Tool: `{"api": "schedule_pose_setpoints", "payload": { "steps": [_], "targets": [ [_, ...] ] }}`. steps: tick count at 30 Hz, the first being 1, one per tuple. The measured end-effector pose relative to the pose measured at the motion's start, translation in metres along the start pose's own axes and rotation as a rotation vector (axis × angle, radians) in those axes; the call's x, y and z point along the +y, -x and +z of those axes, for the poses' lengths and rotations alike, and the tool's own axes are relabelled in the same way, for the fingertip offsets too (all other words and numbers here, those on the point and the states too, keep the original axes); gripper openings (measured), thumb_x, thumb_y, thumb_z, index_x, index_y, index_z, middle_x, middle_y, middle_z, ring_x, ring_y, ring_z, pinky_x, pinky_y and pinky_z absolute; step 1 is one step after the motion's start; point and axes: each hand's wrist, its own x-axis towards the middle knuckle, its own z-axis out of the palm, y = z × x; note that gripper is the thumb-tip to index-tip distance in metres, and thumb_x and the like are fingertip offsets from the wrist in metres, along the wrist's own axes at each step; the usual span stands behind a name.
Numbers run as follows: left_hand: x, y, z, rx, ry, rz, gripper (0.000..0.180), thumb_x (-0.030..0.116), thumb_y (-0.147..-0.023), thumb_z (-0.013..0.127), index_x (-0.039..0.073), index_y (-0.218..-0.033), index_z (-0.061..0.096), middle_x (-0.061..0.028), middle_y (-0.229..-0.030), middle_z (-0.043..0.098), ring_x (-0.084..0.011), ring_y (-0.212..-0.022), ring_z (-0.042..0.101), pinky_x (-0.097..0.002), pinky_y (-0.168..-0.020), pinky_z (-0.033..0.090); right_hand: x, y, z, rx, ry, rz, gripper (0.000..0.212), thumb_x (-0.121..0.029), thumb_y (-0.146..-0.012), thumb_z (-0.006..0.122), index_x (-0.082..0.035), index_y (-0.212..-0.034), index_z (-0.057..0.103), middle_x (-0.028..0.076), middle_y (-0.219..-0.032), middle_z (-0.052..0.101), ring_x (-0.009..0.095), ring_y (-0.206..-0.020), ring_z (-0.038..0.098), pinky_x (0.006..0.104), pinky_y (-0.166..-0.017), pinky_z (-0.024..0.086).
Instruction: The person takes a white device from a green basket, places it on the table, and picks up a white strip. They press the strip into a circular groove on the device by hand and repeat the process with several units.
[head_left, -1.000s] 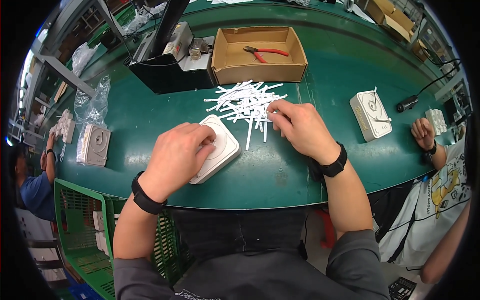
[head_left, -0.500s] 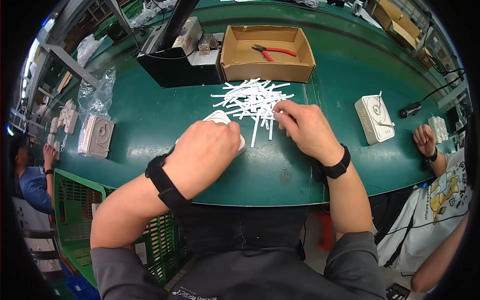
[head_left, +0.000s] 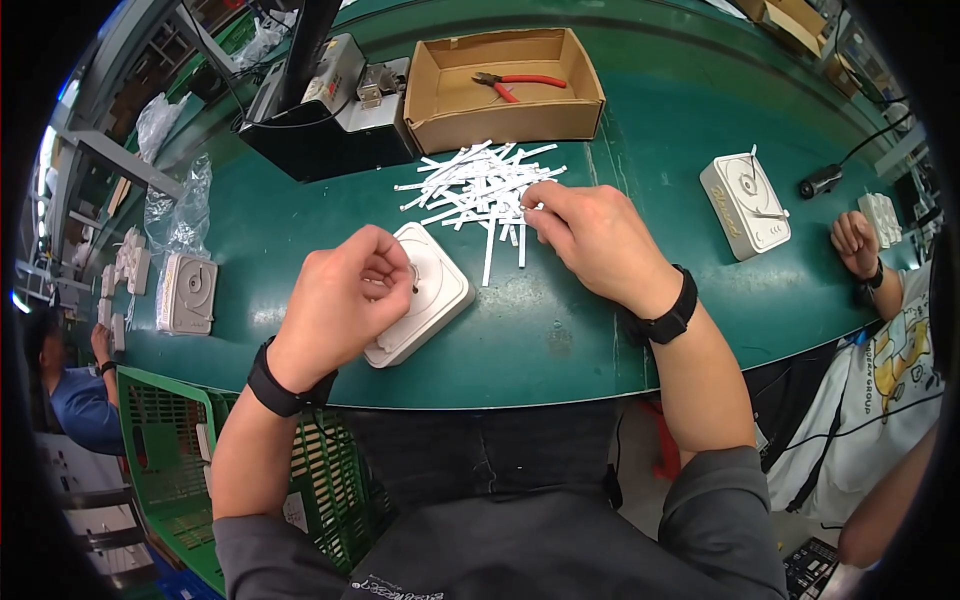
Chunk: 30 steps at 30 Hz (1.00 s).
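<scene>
A cream-white, record-player-shaped box (head_left: 440, 298) with rounded corners and a round dial lies tilted on the green table in front of me. My left hand (head_left: 345, 297) is over its left side, fingers curled and thumb tip near the index finger. Anything between those fingertips is too small to name. Beyond the box lies a loose heap of white strips (head_left: 480, 185). At the heap's right edge, my right hand (head_left: 595, 240) has thumb and index finger pinched together on what looks like the end of a white strip. Both wrists wear black bands.
Behind the heap stand a cardboard box (head_left: 500, 122) holding red-handled pliers (head_left: 530, 80) and a black-and-grey machine (head_left: 330, 140). Similar cream boxes sit at left (head_left: 187, 293) and right (head_left: 745, 205). Co-workers' hands show at both sides. A green crate (head_left: 165, 430) stands lower left.
My left hand has moved left and turned, uncovering much of the cream box. My right hand stays at the heap's edge. The whole view has shifted slightly.
</scene>
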Motion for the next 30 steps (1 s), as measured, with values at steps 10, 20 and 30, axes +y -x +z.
{"api": "schedule_pose_setpoints", "payload": {
  "steps": [10,20,30],
  "targets": [
    [-0.005,0.021,0.001,0.102,0.157,0.054,0.030,0.003,-0.084,0.085,0.001,-0.109,0.069,-0.0075,-0.104,0.074,-0.0201,-0.096,0.075,-0.0326,-0.083,0.063,-0.002,-0.002,0.002,-0.036,-0.011,0.007,0.011,-0.011,-0.101,0.068,-0.003,-0.107,0.071,0.014,-0.076,0.071,0.030,-0.068,0.070,0.0390,-0.065,0.055],
    [-0.021,0.015,0.017,0.182,-0.142,0.242,0.018,0.003,-0.083,0.083,0.002,-0.099,0.075,-0.0105,-0.107,0.075,-0.0340,-0.112,0.071,-0.0423,-0.094,0.056,-0.009,-0.002,0.001,-0.104,-0.131,0.071,0.012,-0.012,-0.103,0.066,-0.002,-0.107,0.071,0.010,-0.074,0.071,0.020,-0.063,0.069,0.0338,-0.061,0.055],
    [-0.018,-0.020,0.035,0.212,-0.164,0.347,0.011,0.002,-0.090,0.077,0.002,-0.100,0.076,-0.0116,-0.106,0.079,-0.0367,-0.118,0.073,-0.0438,-0.099,0.056,-0.026,-0.007,-0.003,-0.256,-0.362,0.152,0.014,-0.012,-0.104,0.064,-0.001,-0.108,0.072,0.006,-0.074,0.071,0.015,-0.060,0.067,0.0303,-0.061,0.055]
  ]
}}
